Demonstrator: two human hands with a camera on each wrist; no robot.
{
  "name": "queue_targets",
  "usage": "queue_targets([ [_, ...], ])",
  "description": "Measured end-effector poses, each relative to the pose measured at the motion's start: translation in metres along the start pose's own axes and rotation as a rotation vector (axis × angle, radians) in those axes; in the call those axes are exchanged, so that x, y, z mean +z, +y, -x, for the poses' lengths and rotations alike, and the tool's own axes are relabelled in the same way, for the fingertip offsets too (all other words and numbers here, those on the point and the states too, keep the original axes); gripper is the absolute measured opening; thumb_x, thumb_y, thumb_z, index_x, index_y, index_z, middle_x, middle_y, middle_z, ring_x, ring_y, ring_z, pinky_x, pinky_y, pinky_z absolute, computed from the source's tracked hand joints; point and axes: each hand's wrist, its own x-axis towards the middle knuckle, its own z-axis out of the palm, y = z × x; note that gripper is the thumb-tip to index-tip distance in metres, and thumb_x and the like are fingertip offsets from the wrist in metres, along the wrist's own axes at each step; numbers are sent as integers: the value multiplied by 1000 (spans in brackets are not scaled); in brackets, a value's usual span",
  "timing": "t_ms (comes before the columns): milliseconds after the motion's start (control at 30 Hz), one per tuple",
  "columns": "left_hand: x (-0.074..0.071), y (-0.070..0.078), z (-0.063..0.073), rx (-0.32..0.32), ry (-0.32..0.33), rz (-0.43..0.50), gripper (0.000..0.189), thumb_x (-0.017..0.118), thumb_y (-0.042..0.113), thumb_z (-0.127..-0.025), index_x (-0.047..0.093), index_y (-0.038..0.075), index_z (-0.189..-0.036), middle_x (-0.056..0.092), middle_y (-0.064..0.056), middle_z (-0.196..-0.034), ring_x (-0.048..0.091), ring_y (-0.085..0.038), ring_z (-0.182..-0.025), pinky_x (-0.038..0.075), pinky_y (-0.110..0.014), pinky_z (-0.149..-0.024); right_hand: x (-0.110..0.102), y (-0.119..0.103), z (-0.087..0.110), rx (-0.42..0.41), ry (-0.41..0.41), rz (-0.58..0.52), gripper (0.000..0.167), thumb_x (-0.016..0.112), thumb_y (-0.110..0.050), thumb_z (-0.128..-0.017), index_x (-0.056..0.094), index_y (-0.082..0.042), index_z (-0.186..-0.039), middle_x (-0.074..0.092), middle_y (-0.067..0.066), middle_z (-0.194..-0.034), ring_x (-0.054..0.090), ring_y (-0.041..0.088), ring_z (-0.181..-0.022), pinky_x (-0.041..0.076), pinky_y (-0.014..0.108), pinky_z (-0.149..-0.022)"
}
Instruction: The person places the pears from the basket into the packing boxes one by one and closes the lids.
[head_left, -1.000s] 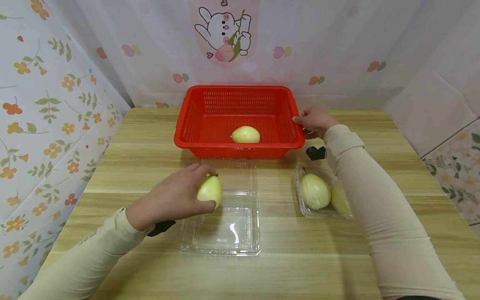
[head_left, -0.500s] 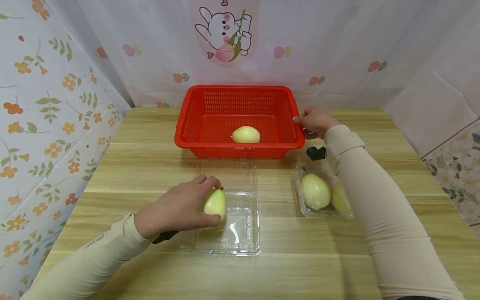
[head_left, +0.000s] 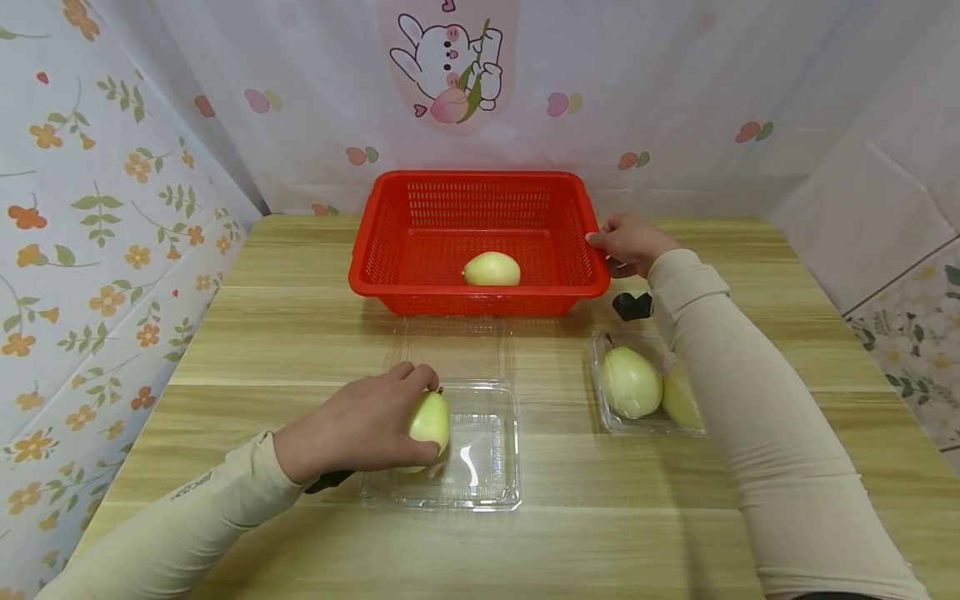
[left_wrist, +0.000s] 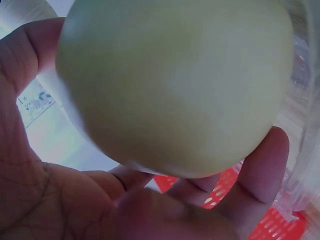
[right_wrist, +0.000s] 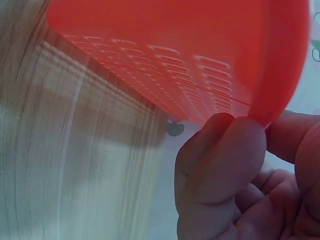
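My left hand (head_left: 365, 422) grips a pale yellow-green pear (head_left: 431, 423), thumb on the near side and fingers round the far side. The pear is low over the left part of an open clear plastic clamshell box (head_left: 480, 467), whose lid (head_left: 450, 350) lies folded back toward the basket. Seen from the left wrist, the pear (left_wrist: 175, 90) fills most of the view. My right hand (head_left: 632, 244) pinches the right rim of a red plastic basket (head_left: 480, 292), thumb on top and curled fingers under the rim (right_wrist: 285, 65). One pear (head_left: 492, 269) lies in the basket.
To the right, partly under my right forearm, a second clear box (head_left: 606, 421) holds pears (head_left: 632, 382). A rabbit-print curtain (head_left: 300, 100) hangs behind the wooden table (head_left: 585, 517); a flowered one (head_left: 82, 250) hangs at the left.
My left hand has moved toward me and slightly right, lowering the pear into the left part of the clear box. My right hand and the basket have stayed in place.
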Motion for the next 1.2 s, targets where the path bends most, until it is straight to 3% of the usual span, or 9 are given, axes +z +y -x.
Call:
queue_targets([
  [667,5,-3,-2,-21,-25,-13,43,73,33,-70,55,19,-106,51,4,-90,50,-16,-65,42,-31,-57,1,0,-1,2,5,0,22,53,-24,-103,45,-3,-105,61,15,-105,66,23,-78,58,34,-71],
  [1200,6,-5,-3,12,-29,-57,44,78,34,-74,58,14,-107,52,2,-90,50,-17,-64,42,-31,-56,1,0,-1,9,11,10,23,52,-25,-104,46,-3,-108,60,18,-109,64,24,-78,58,33,-70],
])
